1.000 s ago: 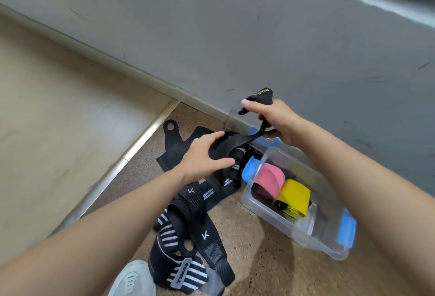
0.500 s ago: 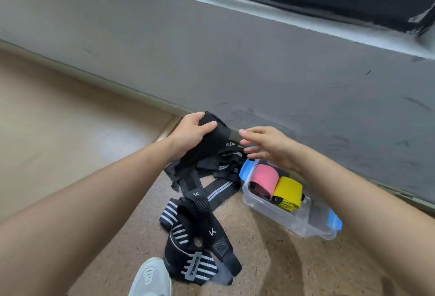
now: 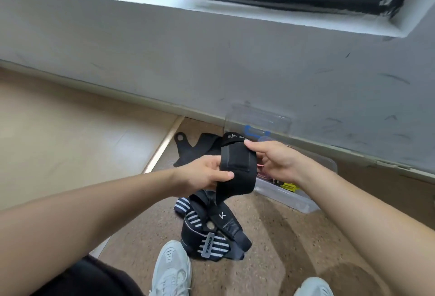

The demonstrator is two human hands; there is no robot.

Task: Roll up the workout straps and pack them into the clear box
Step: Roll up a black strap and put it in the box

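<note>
A wide black workout strap [image 3: 237, 166] hangs lifted between both hands above the floor. My left hand [image 3: 207, 173] grips its left edge with the thumb laid across the front. Its upper right edge is pinched by my right hand [image 3: 275, 161]. The strap's tail drops to a pile of black straps with white stripes [image 3: 207, 232] on the floor. The clear box [image 3: 289, 196] lies on the floor behind my right hand, mostly hidden, with pink and yellow rolls just showing inside.
The clear lid [image 3: 257, 119] with a blue clip leans against the grey wall [image 3: 211, 60]. A flat black strap piece [image 3: 188, 147] lies near a metal floor strip [image 3: 162, 145]. My two grey shoes [image 3: 171, 269] stand at the bottom edge.
Both hands have lifted the black strap off the pile and now hold it spread between them; half a second ago my right hand was free over the box. The camera has tilted upward.
</note>
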